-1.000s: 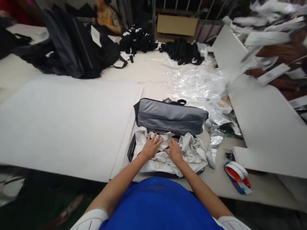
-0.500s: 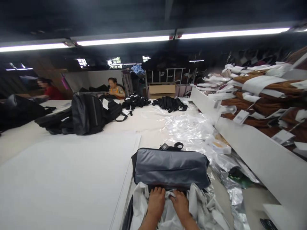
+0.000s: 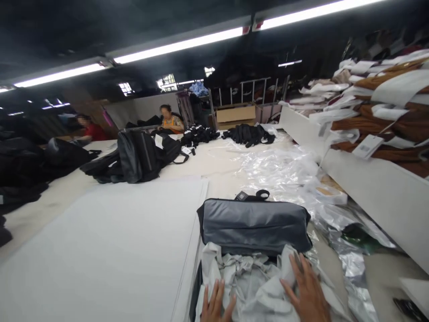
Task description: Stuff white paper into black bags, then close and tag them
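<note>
In front of me on the table lies a dark grey bag [image 3: 256, 223] with black edges, its smooth panel facing up. A crumpled light grey fabric lining [image 3: 250, 281] spreads out from its near side. On the left part of this fabric rests my left hand [image 3: 216, 306], its fingers spread and partly cut off by the lower edge. My right hand [image 3: 306, 290] lies on the right part, fingers apart, pressing the cloth without gripping it. A black strap [image 3: 262, 195] with a tag sticks out behind the bag.
A stack of large white sheets [image 3: 110, 241] lies on the left. Clear plastic bags [image 3: 281, 170] cover the table behind and right. Several black backpacks [image 3: 137, 156] stand farther left. A white partition [image 3: 375, 201] borders piled brown garments [image 3: 389, 116]. Two people sit at the back.
Both hands have let go of the fabric's upper edge, come nearer and moved apart, now lying spread on the cloth. The view has tilted and shifted left.
</note>
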A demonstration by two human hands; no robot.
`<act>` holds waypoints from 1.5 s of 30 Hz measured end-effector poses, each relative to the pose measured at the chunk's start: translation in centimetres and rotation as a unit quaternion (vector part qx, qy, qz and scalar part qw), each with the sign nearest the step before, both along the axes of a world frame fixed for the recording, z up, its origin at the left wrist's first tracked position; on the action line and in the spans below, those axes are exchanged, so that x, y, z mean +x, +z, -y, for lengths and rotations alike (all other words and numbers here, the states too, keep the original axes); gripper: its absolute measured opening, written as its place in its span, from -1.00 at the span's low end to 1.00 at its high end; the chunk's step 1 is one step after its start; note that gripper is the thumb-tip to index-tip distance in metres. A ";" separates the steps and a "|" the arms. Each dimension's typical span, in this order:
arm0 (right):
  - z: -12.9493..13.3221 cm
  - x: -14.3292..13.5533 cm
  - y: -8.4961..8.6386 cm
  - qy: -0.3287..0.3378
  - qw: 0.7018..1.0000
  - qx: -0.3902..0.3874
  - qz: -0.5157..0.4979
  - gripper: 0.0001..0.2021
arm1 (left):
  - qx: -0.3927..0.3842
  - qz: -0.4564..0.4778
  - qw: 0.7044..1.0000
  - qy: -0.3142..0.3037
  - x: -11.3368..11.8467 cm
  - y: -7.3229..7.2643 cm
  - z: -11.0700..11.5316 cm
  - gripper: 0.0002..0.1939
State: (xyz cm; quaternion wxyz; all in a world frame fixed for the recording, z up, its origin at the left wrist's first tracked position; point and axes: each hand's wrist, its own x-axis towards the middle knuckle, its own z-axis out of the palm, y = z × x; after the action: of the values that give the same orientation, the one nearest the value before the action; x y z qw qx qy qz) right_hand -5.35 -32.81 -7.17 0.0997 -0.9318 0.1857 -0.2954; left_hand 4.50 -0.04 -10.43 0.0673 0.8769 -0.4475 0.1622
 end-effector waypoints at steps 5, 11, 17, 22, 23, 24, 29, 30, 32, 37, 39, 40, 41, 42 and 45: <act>-2.1 1.4 -0.3 -0.029 0.993 0.042 -0.108 -0.36 | 0.078 -0.167 0.983 0.024 0.5 3.5 2.2 -0.16; -1.6 2.5 -1.1 -0.082 0.950 0.170 -0.247 -0.43 | 0.105 -0.189 0.976 0.022 1.5 1.1 4.8 -0.26; -0.3 4.0 1.0 -0.071 0.942 0.187 -0.270 -0.59 | 0.104 -0.191 0.976 0.019 2.2 1.4 4.6 -0.31; 0.0 -1.1 3.6 0.001 0.956 0.220 -0.193 -0.66 | 0.053 -0.273 0.959 -0.048 2.9 5.2 1.8 -0.39; -0.3 -2.7 4.2 0.000 0.965 0.209 -0.161 -0.67 | 0.031 -0.282 0.957 -0.054 2.6 6.2 1.1 -0.41; -0.6 -4.2 4.8 -0.015 0.971 0.195 -0.136 -0.67 | 0.014 -0.289 0.955 -0.059 2.0 7.1 0.5 -0.41; -2.2 -9.5 5.9 -0.146 0.955 0.182 -0.184 -0.49 | 0.026 -0.329 0.931 -0.154 -2.0 9.0 1.0 -0.45; -2.4 -9.8 5.6 -0.156 0.947 0.199 -0.200 -0.44 | 0.038 -0.331 0.925 -0.185 -2.5 8.5 1.6 -0.46; -2.4 -9.4 4.6 -0.148 0.929 0.248 -0.231 -0.40 | 0.052 -0.337 0.913 -0.223 -2.7 6.8 3.1 -0.48; -0.7 -6.2 1.5 -0.110 0.884 0.353 -0.284 -0.53 | 0.058 -0.369 0.897 -0.236 -0.7 1.2 6.1 -0.37; 0.1 -5.3 1.1 -0.109 0.882 0.367 -0.276 -0.53 | 0.062 -0.370 0.895 -0.243 0.0 0.0 6.5 -0.35; 0.5 -5.3 1.2 -0.100 0.881 0.376 -0.269 -0.54 | 0.064 -0.367 0.895 -0.246 0.1 -0.3 6.6 -0.35; 1.0 -5.6 1.5 -0.085 0.881 0.384 -0.264 -0.58 | 0.066 -0.363 0.896 -0.248 0.2 -0.3 6.6 -0.34; 1.5 -6.3 1.9 -0.060 0.879 0.400 -0.254 -0.63 | 0.066 -0.358 0.898 -0.249 0.3 -0.2 6.5 -0.32; 4.5 -10.6 3.6 -0.019 0.861 0.489 -0.137 -0.79 | 0.067 -0.355 0.898 -0.250 0.4 0.1 6.2 -0.25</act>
State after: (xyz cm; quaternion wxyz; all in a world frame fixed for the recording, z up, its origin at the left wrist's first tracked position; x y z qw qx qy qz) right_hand -15.97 -37.33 -3.60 0.5104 -0.7908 0.3357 -0.0378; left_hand 4.85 -6.21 -10.30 0.2013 0.7377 -0.6085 -0.2120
